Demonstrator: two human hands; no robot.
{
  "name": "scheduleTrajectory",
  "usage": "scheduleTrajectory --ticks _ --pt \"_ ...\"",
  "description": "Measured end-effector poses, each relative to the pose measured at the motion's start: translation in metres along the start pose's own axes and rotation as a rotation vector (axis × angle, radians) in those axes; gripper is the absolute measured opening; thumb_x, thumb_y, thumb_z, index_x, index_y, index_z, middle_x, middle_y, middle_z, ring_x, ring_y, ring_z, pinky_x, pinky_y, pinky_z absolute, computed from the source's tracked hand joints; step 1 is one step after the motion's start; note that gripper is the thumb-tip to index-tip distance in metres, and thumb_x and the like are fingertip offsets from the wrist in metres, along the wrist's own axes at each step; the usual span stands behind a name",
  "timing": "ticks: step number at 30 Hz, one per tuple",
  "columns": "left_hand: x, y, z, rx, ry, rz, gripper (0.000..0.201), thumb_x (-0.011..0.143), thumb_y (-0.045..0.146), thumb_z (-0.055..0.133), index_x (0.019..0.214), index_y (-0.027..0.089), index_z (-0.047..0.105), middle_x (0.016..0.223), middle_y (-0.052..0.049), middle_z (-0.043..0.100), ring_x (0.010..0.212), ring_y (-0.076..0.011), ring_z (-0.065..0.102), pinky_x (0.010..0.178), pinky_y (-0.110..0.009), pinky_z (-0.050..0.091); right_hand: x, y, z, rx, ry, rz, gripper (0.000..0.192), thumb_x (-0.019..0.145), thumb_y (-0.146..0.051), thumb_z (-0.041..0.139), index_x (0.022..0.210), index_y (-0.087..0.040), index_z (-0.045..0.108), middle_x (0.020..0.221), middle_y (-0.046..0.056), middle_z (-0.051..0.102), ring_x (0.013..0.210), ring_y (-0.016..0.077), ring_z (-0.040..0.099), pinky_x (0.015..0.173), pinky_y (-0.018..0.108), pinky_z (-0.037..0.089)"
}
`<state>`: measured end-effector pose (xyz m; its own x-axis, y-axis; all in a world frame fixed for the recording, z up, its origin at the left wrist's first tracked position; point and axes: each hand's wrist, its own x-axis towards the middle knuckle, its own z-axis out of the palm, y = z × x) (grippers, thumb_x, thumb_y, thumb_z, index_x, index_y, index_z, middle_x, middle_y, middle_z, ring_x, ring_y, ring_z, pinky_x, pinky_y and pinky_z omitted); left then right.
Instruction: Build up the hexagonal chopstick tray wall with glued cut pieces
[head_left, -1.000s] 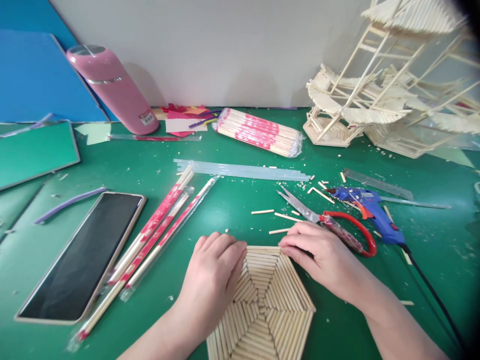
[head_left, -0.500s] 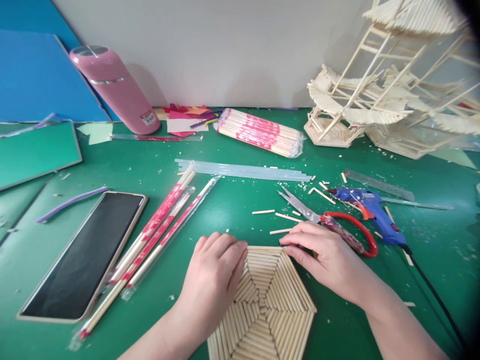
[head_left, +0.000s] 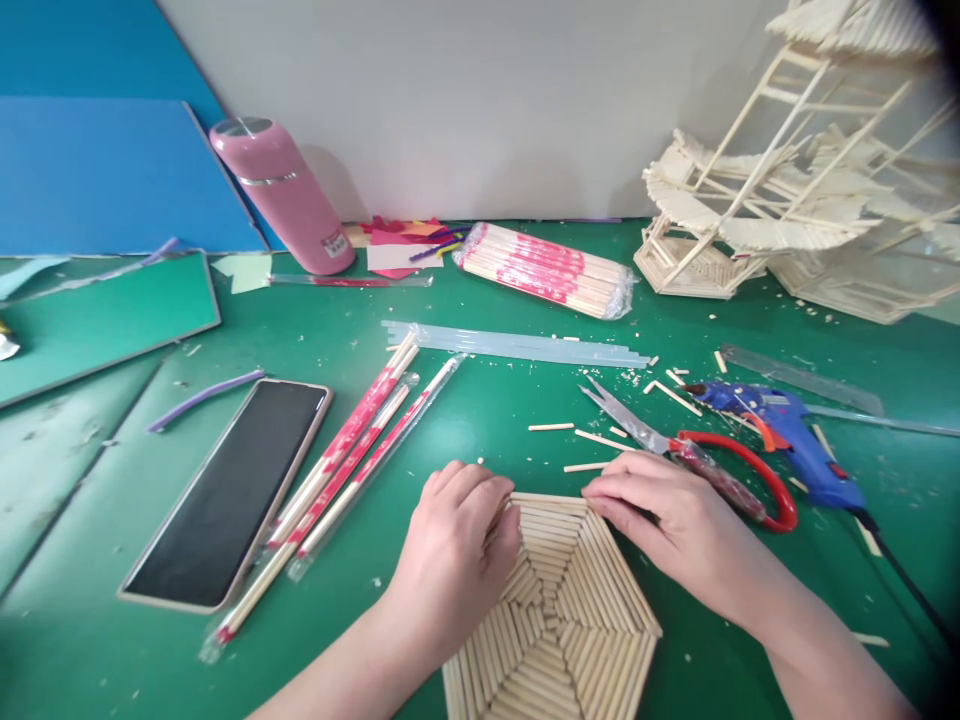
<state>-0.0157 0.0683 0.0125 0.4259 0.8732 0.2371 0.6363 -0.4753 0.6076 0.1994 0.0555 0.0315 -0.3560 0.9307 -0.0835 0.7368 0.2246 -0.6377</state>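
A polygonal stick panel (head_left: 553, 625) is set below and between the two hands, flat on the green table (head_left: 480, 415). Its far right corner is pinched between the thumb and fingertips of the right hand (head_left: 664, 510). Its far left corner is touched by the left hand (head_left: 457, 560), whose fingers are curled; their tips are partly hidden, so whether they are clamped cannot be told.

Just beyond the right hand, red-handled scissors (head_left: 673, 445) are laid open, with cut stick pieces (head_left: 551, 427) scattered near their blades. Left of the left hand, slim wrapped stick packets (head_left: 337, 478) are seen, then a smartphone (head_left: 229, 490). Right of the scissors, a blue glue gun (head_left: 815, 460) is placed. Farther beyond both hands, translucent glue sticks (head_left: 517, 343) are gathered, then a wrapped stick bundle (head_left: 544, 270). At the back, a pink bottle (head_left: 292, 195) is tilted in view on the left, and stick-built models (head_left: 795, 233) are stood on the right.
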Motion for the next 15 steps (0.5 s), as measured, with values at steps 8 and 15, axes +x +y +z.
scheduleTrajectory --ticks 8,15 --pt "0.0 -0.0016 0.0001 -0.029 -0.046 -0.008 0.018 0.084 0.012 0.041 0.078 0.015 0.058 0.073 -0.004 0.057 0.068 -0.017 0.047 0.063 -0.033 0.039 -0.001 0.0009 0.0005 -0.01 -0.001 0.002 0.019 0.088 -0.024 0.043 0.089 -0.025 0.062 0.086 0.0 0.059 0.081 0.0133 0.055 0.072 0.029 0.044" --pt "0.0001 -0.0028 0.0013 -0.076 -0.036 0.019 0.02 0.084 0.01 0.04 0.078 0.014 0.058 0.073 -0.006 0.056 0.067 -0.0165 0.046 0.061 -0.031 0.04 -0.0006 0.0015 0.0013 0.0 -0.001 0.005 0.019 0.088 -0.024 0.043 0.086 -0.024 0.063 0.085 0.0 0.058 0.081 0.0133 0.055 0.071 0.029 0.044"
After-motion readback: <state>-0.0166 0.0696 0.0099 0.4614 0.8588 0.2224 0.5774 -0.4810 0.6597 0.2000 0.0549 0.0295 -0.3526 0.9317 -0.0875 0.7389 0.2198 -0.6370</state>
